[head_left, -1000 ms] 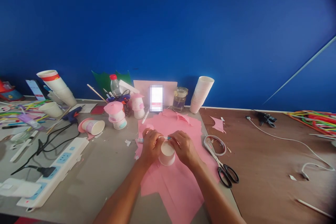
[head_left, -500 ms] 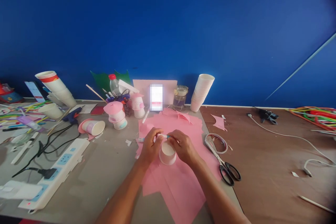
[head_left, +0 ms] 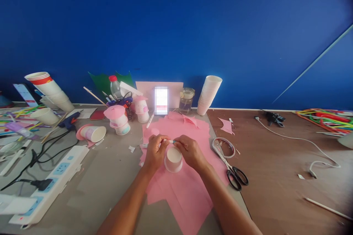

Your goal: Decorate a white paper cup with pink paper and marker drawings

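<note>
Between both hands is a slim white marker (head_left: 171,141) with a teal end, partly hidden by fingers. My left hand (head_left: 156,149) pinches its white side. My right hand (head_left: 189,149) grips the teal end with closed fingers. Just below them an upside-down white paper cup (head_left: 173,161) stands on pink paper (head_left: 182,191); neither hand clearly holds it. Back left, a cup model with a pink top (head_left: 117,119) and a similar one (head_left: 141,108) stand upright. A third paper cup (head_left: 95,134) lies on its side on a pink piece.
Black-handled scissors (head_left: 234,174) and a tape roll (head_left: 228,147) lie to the right. A leaning cup stack (head_left: 209,95), a glass jar (head_left: 186,101) and a lit phone (head_left: 161,101) stand behind. On the left are a power strip (head_left: 55,180) and a glue gun (head_left: 70,119).
The view has shifted slightly, moving most things a little left in the picture. Both hands keep hold of the marker above the cup, nearly in the same pose.
</note>
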`<state>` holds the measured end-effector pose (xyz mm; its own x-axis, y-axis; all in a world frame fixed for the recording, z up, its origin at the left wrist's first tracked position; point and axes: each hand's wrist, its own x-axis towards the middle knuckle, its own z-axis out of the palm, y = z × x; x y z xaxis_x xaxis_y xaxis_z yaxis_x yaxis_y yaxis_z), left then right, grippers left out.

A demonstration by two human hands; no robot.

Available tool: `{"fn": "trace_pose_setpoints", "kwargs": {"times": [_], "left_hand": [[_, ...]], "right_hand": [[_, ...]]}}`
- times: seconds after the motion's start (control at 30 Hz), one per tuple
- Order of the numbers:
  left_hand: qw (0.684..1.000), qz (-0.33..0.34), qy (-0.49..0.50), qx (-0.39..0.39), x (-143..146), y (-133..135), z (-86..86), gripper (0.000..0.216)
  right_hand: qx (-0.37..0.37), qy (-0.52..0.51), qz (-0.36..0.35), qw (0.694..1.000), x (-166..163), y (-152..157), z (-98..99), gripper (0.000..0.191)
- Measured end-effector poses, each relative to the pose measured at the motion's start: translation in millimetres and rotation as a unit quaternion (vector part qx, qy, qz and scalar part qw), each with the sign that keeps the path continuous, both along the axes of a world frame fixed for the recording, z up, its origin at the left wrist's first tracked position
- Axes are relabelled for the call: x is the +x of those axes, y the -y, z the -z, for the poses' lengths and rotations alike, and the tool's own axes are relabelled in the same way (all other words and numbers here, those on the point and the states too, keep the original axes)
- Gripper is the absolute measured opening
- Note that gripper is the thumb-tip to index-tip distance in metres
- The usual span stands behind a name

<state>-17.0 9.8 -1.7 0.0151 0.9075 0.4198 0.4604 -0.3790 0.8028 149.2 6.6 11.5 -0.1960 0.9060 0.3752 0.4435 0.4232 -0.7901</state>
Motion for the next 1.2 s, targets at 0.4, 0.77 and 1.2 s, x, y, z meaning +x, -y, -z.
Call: {"fn": "trace_pose_setpoints", "kwargs": {"times": [0.4, 0.77, 1.2], "left_hand": [[1.000, -0.012, 0.014, -0.011, 3.8, -1.6, 0.4, 0.027], [0.964, 0.078, 0.194, -0.163, 4.8, -5.6, 0.7, 0.027], [0.956, 0.058, 0.217, -0.191, 9.7, -7.1, -0.8, 0.022]], "right_hand": [[-0.058, -0.021, -0.001, 0.998, -1.5, -3.9, 2.1, 0.018], [-0.264, -0.119, -0.057, 0.955, -1.8, -8.9, 2.2, 0.033], [-0.118, 0.036, -0.028, 0.992, -3.0, -8.4, -5.9, 0.023]]}}
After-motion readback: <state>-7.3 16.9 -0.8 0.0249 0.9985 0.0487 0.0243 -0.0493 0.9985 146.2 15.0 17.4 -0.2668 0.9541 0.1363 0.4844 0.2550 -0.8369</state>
